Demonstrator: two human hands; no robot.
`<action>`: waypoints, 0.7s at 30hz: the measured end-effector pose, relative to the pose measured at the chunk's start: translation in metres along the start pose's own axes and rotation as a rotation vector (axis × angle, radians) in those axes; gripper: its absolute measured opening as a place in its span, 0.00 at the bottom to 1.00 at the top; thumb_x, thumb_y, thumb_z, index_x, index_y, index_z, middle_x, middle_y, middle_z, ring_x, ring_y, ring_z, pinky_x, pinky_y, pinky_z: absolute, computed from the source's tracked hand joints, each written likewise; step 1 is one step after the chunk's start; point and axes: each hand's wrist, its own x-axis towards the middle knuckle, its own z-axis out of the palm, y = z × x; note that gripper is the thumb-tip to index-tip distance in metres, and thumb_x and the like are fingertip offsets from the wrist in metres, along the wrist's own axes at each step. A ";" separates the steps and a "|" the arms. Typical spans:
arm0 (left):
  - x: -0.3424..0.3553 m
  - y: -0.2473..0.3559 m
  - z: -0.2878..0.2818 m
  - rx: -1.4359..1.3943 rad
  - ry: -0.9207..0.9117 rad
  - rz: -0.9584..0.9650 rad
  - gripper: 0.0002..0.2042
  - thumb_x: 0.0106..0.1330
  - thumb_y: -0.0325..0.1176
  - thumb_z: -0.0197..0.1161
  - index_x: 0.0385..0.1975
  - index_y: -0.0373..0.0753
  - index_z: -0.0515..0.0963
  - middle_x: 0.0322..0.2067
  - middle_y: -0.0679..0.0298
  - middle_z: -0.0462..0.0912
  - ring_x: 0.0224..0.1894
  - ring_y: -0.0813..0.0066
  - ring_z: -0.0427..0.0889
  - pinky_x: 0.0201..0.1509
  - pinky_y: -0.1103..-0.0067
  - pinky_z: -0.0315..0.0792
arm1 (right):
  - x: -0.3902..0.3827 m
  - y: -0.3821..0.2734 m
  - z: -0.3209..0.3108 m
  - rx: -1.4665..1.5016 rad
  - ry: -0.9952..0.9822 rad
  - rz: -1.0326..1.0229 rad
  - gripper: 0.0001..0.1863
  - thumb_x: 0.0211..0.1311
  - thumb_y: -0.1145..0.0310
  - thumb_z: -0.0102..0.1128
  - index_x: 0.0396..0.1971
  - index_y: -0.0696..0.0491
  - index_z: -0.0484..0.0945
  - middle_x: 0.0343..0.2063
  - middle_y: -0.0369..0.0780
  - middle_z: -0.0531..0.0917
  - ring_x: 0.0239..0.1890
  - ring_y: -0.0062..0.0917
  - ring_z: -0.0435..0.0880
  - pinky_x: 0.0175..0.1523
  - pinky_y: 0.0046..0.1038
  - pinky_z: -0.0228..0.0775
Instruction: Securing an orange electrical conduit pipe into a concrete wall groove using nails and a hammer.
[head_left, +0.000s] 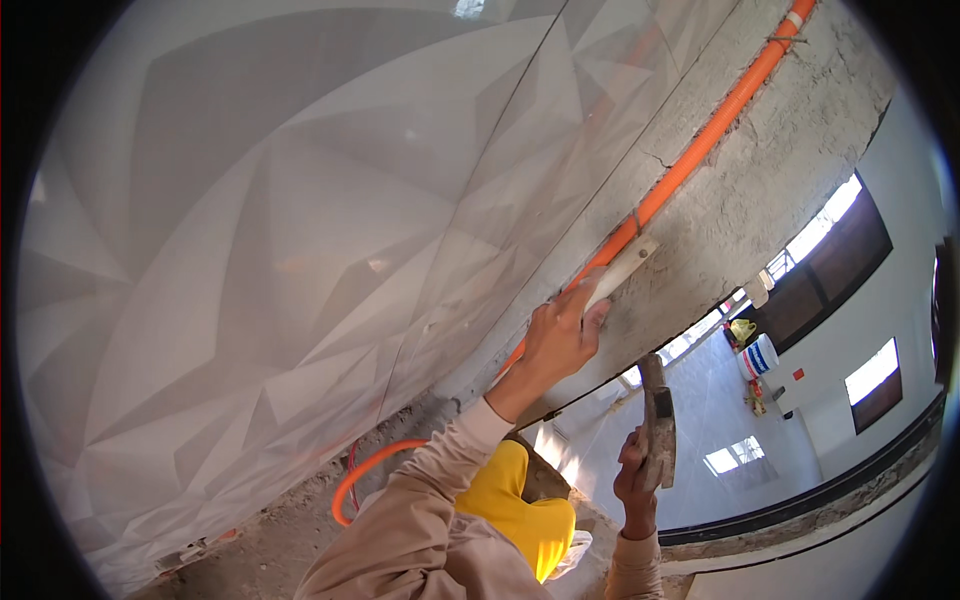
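Note:
My left hand (555, 345) is closed around a pale flat strip (622, 272) and presses it to the bare concrete edge of the wall (730, 210). A small dark spot, a hole or a nail head, shows near the strip's far end. Right beside the strip and my fingers, an orange conduit pipe (690, 160) runs along the concrete, tied with wire in places. Lower and to the right, my right hand (634, 475) grips a worn hammer (660, 420), held apart from the wall.
Glossy wall tiles (330, 200) with a faceted grey pattern fill the left. A loop of orange conduit (355, 480) bends out near the rough floor (265, 530). Beyond the concrete lies a room with a shiny floor (700, 400) and a white bucket (758, 356).

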 end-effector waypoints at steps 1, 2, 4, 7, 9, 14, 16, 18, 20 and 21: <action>0.000 0.001 0.001 -0.015 -0.022 -0.031 0.20 0.61 0.29 0.55 0.54 0.35 0.66 0.29 0.42 0.77 0.29 0.43 0.78 0.30 0.69 0.71 | 0.004 0.000 0.000 -0.003 0.001 -0.002 0.10 0.67 0.66 0.39 0.31 0.58 0.65 0.17 0.35 0.65 0.19 0.19 0.63 0.25 0.21 0.56; 0.000 0.002 0.001 -0.018 -0.020 -0.029 0.20 0.61 0.29 0.55 0.54 0.35 0.66 0.29 0.42 0.77 0.29 0.43 0.78 0.30 0.69 0.71 | 0.008 0.000 0.000 -0.037 0.070 -0.037 0.10 0.66 0.66 0.41 0.31 0.58 0.65 0.17 0.35 0.65 0.19 0.19 0.63 0.25 0.21 0.56; -0.001 -0.001 0.000 -0.035 -0.003 -0.047 0.20 0.60 0.28 0.55 0.54 0.34 0.65 0.29 0.42 0.77 0.29 0.43 0.78 0.31 0.69 0.71 | 0.024 -0.013 -0.004 -0.065 0.141 -0.074 0.10 0.65 0.66 0.42 0.31 0.58 0.64 0.18 0.35 0.66 0.19 0.20 0.64 0.24 0.22 0.56; -0.001 -0.001 0.001 -0.038 0.010 -0.049 0.20 0.60 0.28 0.55 0.54 0.34 0.65 0.29 0.42 0.77 0.29 0.43 0.78 0.31 0.69 0.71 | 0.056 -0.038 -0.017 0.543 0.193 0.233 0.09 0.62 0.67 0.45 0.30 0.58 0.64 0.18 0.36 0.66 0.21 0.19 0.65 0.25 0.21 0.56; 0.000 -0.001 0.005 -0.039 0.016 -0.022 0.20 0.60 0.28 0.55 0.54 0.34 0.65 0.29 0.42 0.78 0.29 0.44 0.78 0.31 0.69 0.71 | 0.065 -0.027 -0.013 0.146 0.226 0.078 0.07 0.58 0.71 0.46 0.32 0.59 0.67 0.19 0.39 0.69 0.21 0.26 0.68 0.26 0.24 0.59; -0.003 -0.005 0.006 -0.015 -0.009 -0.085 0.20 0.61 0.28 0.55 0.54 0.34 0.65 0.30 0.42 0.78 0.30 0.44 0.78 0.32 0.69 0.72 | 0.108 -0.008 0.000 -0.105 0.109 -0.169 0.14 0.50 0.75 0.49 0.38 0.62 0.74 0.34 0.49 0.77 0.29 0.45 0.75 0.32 0.37 0.68; -0.007 -0.011 0.011 0.025 0.080 0.026 0.20 0.61 0.32 0.55 0.54 0.38 0.66 0.27 0.47 0.79 0.27 0.46 0.78 0.29 0.63 0.72 | 0.106 -0.020 0.002 -0.274 0.286 -0.307 0.11 0.60 0.73 0.45 0.37 0.61 0.74 0.31 0.49 0.77 0.30 0.44 0.75 0.32 0.36 0.66; -0.006 -0.011 0.013 0.010 0.064 0.001 0.20 0.60 0.32 0.55 0.54 0.39 0.66 0.28 0.47 0.79 0.28 0.47 0.78 0.29 0.63 0.72 | 0.096 -0.024 -0.001 -0.036 0.232 -0.157 0.10 0.59 0.71 0.46 0.35 0.61 0.74 0.30 0.48 0.77 0.30 0.43 0.75 0.33 0.35 0.66; -0.006 -0.008 0.013 -0.009 0.034 -0.030 0.20 0.60 0.32 0.55 0.54 0.39 0.66 0.29 0.47 0.79 0.29 0.47 0.79 0.29 0.63 0.72 | 0.094 -0.028 -0.011 0.097 0.123 0.014 0.10 0.54 0.69 0.52 0.32 0.59 0.74 0.25 0.44 0.77 0.29 0.41 0.76 0.33 0.33 0.67; -0.005 -0.004 0.013 -0.012 0.038 -0.035 0.20 0.60 0.31 0.55 0.54 0.39 0.66 0.30 0.47 0.79 0.29 0.47 0.79 0.29 0.63 0.72 | 0.094 -0.022 -0.010 0.092 0.128 0.021 0.10 0.54 0.69 0.52 0.32 0.59 0.74 0.25 0.44 0.77 0.29 0.41 0.76 0.33 0.33 0.67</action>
